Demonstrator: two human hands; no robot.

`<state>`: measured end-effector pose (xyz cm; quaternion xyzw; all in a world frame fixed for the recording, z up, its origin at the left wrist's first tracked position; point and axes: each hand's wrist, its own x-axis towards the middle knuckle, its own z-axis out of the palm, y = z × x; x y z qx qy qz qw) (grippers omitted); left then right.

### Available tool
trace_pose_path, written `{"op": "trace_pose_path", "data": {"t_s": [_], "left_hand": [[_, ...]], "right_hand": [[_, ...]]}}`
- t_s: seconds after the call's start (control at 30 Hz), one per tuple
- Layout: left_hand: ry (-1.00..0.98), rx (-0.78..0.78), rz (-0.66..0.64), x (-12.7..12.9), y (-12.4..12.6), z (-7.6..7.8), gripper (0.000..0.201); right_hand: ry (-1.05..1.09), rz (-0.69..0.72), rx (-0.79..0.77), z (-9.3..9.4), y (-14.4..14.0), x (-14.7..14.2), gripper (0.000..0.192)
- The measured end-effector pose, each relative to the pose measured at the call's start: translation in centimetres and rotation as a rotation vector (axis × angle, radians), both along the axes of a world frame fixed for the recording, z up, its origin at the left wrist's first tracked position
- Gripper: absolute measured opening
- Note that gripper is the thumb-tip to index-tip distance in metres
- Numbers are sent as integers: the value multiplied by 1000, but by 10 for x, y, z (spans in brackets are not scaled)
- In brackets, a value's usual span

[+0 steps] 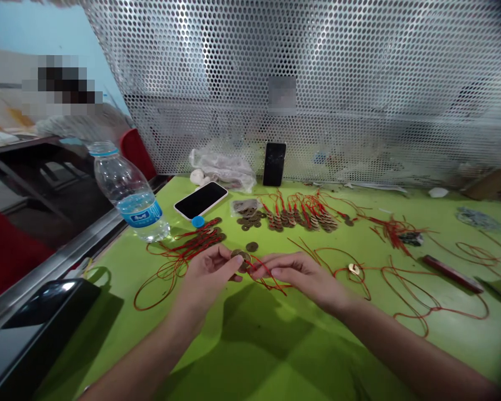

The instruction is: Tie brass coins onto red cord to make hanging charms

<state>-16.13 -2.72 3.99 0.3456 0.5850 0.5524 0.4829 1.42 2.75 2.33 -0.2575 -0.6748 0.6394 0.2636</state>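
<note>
My left hand (212,268) pinches a few bronze coins (241,257) between thumb and fingers. From the coins a red cord (271,284) runs to my right hand (297,272), whose thumb and fingertips are closed on it. A single loose coin (252,246) lies just beyond my left fingertips. Coins with long red cords (204,239) lie in a bundle to the left. Farther back, several strings of overlapping coins with red cords (300,217) lie in a row, beside a small clear bag of coins (247,209).
An open water bottle (136,200) stands at the left edge, near its blue cap (197,221). A phone (201,200) lies flat; another phone (274,164) leans on the perforated metal screen (317,83). Rightward are loose red cords (430,301) and a dark red stick-shaped object (453,274). A person sits far left.
</note>
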Motion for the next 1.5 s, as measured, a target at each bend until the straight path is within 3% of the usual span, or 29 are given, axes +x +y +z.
{"op": "trace_pose_path", "data": {"t_s": [0.2,0.33,0.53,0.77,0.9,1.0,1.07,1.13,1.3,1.4,1.5], "left_hand": [[0,3,-65,-3,1,1,28],[-16,-3,-127,-5,1,2,27],[-12,-2,-172,-6,0,3,27],[-7,-12,-192,-5,0,4,27],[3,-11,-188,-6,1,4,28],[15,-22,-196,-6,1,3,29],[21,-36,-213,-5,0,2,30],[26,-43,-230,-4,1,-1,30],[57,-1,-271,-6,4,-13,33],[114,28,-295,-8,4,-14,30],[184,54,-307,-8,3,-10,27]], "right_hand": [[-160,91,132,13,10,17,25],[-304,165,383,17,22,41,31],[-406,-157,635,7,36,81,35],[-619,-373,754,-14,41,127,38],[-853,-455,837,-24,53,153,34],[-955,-509,944,-18,53,147,26],[-868,-549,978,-7,43,123,22],[-657,-454,890,6,27,88,18],[-309,-176,432,22,-6,7,24],[-223,-136,221,18,-9,-13,22],[-186,-151,76,12,-4,-15,24]]}}
